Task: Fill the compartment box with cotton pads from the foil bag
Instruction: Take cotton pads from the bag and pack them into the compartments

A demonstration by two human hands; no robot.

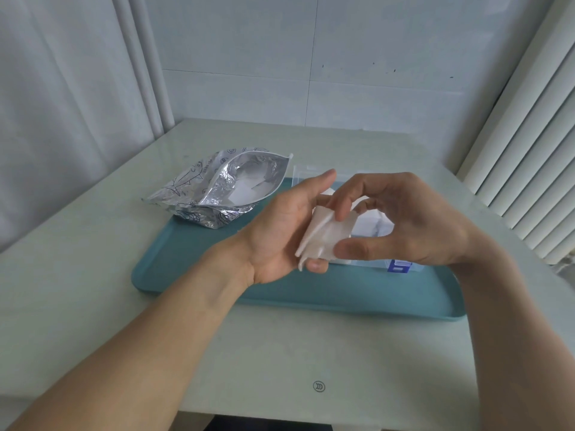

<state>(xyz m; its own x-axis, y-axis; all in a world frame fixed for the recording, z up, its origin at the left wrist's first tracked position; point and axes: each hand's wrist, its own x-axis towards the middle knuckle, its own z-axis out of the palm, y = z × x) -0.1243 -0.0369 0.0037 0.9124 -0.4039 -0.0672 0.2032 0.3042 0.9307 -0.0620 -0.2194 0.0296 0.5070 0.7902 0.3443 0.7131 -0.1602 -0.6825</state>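
A small stack of white cotton pads (323, 236) is held above the teal tray (193, 262). My left hand (280, 231) grips the stack from the left, thumb under its lower corner. My right hand (401, 219) pinches the same pads between thumb and forefinger from the right. Behind the hands sits the clear compartment box (373, 225) with a blue latch, mostly hidden; white pads show inside it. The silver foil bag (214, 188) lies open at the tray's far left corner, with more white pads visible in its mouth.
The tray lies on a pale table (93, 275) that meets a tiled wall at the back. A curtain hangs on the left and a ribbed white radiator stands at the right.
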